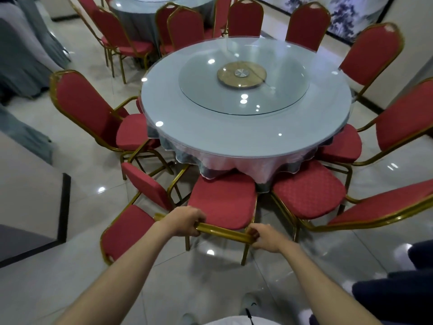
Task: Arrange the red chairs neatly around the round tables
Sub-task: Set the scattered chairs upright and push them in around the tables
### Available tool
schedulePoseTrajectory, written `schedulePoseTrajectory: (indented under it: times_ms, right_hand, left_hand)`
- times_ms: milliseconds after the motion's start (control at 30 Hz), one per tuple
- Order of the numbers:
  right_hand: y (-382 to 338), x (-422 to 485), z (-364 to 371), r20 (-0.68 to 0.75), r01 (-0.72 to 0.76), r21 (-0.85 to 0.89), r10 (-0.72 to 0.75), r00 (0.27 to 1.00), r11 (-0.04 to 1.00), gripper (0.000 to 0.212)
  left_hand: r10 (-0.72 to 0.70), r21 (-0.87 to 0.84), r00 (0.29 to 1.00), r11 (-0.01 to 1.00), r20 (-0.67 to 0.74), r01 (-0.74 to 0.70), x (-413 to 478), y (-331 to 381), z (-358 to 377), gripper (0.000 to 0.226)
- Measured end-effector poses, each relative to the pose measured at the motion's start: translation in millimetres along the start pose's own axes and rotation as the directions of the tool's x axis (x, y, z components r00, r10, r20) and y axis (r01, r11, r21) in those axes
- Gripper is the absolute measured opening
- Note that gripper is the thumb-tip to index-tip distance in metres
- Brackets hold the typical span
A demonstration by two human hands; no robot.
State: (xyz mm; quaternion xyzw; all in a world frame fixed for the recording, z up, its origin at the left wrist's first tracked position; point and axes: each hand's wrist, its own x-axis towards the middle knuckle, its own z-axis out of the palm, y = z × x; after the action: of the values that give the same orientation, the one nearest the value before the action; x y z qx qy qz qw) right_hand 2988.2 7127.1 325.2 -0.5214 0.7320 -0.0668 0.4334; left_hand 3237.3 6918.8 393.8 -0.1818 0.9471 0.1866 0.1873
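The person is standing behind a red chair and is gripping the gold top rail of its backrest with both hands. The left hand is curling over the rail's left end, knuckles up. The right hand is wrapping around its right end.

The chair's seat is lying just ahead of the hands, its front edge reaching under the draped cloth of the round worktop, which is sitting straight ahead of both hands. A glass turntable is resting on the middle of that worktop, farther ahead.

Just left of the left hand, a second red chair is standing askew, its backrest on the side nearer the worktop. To the right of the right hand, a third red chair is sitting close beside the held one, with its seat toward the worktop and its backrest stretching off to the right. More red chairs are ringing the worktop's far sides.

Well ahead and to the left of the hands, another round table is standing with its own chairs. Everything is sitting on a glossy tiled floor.
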Motion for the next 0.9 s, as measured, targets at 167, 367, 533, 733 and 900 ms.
schedulePoseTrajectory:
  times_ms: [167,367,533,733,900]
  right_hand:
    - [-30,1,-26,0.044,0.087,0.179,-0.096,0.994,0.980,0.045]
    - [-86,21,-26,-0.025,0.209,0.210,-0.208,0.978,0.955,0.029]
    - [-148,45,-9,-0.128,0.301,0.168,-0.282,0.951,0.939,0.016]
    - [-223,86,31,-0.232,0.257,-0.060,-0.264,0.936,0.965,0.008]
    - [-294,126,62,-0.311,0.204,-0.164,-0.247,0.918,0.965,0.008]
  left_hand:
    - [-0.032,-0.166,0.990,0.986,-0.139,0.009,-23,-9,12,0.015]
    - [-0.264,-0.380,0.894,0.918,-0.361,0.118,-72,-25,25,0.022]
    - [-0.439,-0.524,0.824,0.825,-0.358,0.212,-123,-69,45,0.027]
    - [-0.549,-0.652,0.771,0.719,-0.322,0.239,-201,-135,66,0.025]
    - [-0.669,-0.779,0.687,0.579,-0.285,0.241,-267,-188,89,0.023]
